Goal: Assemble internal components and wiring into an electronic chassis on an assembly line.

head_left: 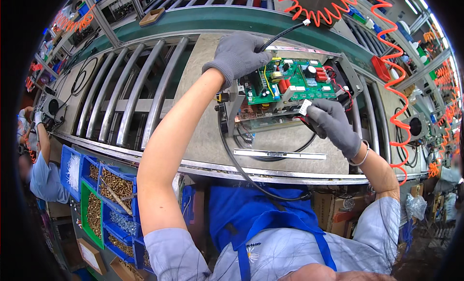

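Observation:
In front of me lies an open metal chassis (237, 104) with a green circuit board (302, 80) carrying capacitors, red parts and white sockets. My left hand (241, 54), in a grey glove, is closed at the far left corner of the chassis. From its fingers a black cable (282, 33) runs up to the right and ends in a small white plug (306, 22). My right hand (333, 124), also gloved, pinches a white connector (304, 107) just off the near edge of the board. Dark and red wires trail below that connector.
A metal strip (280, 154) and a thick black cable (234, 170) lie nearer me. Rollers (130, 92) flank the work board. Blue bins (116, 189) of screws stand lower left. Coiled orange hoses (394, 87) hang right. Another person (43, 172) works at far left.

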Demonstrator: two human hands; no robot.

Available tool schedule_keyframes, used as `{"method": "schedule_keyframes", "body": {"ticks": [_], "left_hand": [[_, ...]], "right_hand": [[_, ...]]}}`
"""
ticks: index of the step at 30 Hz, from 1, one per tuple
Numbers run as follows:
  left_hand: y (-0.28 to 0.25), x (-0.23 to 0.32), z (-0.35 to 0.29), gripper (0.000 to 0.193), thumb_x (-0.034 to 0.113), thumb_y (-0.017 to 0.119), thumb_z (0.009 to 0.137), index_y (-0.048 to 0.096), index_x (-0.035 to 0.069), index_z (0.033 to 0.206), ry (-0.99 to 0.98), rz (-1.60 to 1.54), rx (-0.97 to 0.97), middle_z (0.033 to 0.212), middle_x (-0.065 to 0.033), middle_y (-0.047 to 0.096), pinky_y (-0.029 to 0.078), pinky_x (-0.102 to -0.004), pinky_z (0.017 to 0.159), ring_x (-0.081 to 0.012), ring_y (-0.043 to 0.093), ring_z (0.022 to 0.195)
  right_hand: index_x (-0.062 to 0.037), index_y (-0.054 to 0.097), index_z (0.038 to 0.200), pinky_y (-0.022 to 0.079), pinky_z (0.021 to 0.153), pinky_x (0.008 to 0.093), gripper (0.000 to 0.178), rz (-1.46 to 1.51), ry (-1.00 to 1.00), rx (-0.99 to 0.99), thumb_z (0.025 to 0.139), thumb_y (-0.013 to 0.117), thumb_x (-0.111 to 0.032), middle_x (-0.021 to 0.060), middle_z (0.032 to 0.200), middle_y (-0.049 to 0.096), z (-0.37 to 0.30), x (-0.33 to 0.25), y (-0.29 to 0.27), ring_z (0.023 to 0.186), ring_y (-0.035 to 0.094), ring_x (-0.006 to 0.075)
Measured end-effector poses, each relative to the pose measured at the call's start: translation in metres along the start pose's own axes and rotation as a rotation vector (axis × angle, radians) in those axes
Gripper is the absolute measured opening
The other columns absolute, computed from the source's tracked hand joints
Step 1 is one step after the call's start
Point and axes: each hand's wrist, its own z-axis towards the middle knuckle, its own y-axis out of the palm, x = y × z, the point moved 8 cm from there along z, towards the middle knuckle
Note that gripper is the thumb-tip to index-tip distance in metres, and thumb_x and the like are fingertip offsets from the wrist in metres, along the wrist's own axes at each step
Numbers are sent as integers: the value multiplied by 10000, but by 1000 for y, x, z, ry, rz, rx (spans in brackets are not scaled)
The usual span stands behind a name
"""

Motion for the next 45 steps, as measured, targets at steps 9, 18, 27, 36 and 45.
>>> {"method": "schedule_keyframes", "body": {"ticks": [9,18,27,36,45], "left_hand": [[-2,2,-3,373,480,619,776,760,195,970,-15,-7,7,850,-95,721,503,-415,772,-307,674,844],[4,-2,0,302,435,599,747,772,246,907,-31,-71,13,872,-79,715,441,-418,874,-288,630,965],[10,-10,0,297,399,603,746,780,242,925,-61,-73,-15,902,-80,719,416,-399,911,-277,618,985],[4,-9,-5,279,405,599,776,770,235,916,-84,-90,102,895,-55,714,398,-435,873,-266,589,997],[1,-2,-10,365,472,582,830,736,142,850,-28,-124,168,835,-94,698,419,-469,847,-322,601,962]], "right_hand": [[-54,655,908,472,686,388,258,-911,-534,-45,952,528,-275,135,814,622,16,-97,34,744,611,290],[-2,669,799,485,688,467,377,-1531,45,-432,795,508,-343,214,761,639,96,-91,51,735,627,376],[-43,663,1050,500,780,394,431,-1600,276,-613,805,535,-375,183,913,692,118,-72,57,832,657,309],[-13,669,1032,495,763,376,423,-1445,319,-553,801,572,-354,187,867,686,127,-55,48,785,644,283],[22,665,974,522,741,362,353,-1390,278,-499,769,624,-262,191,892,686,131,-37,45,790,655,280]]}}
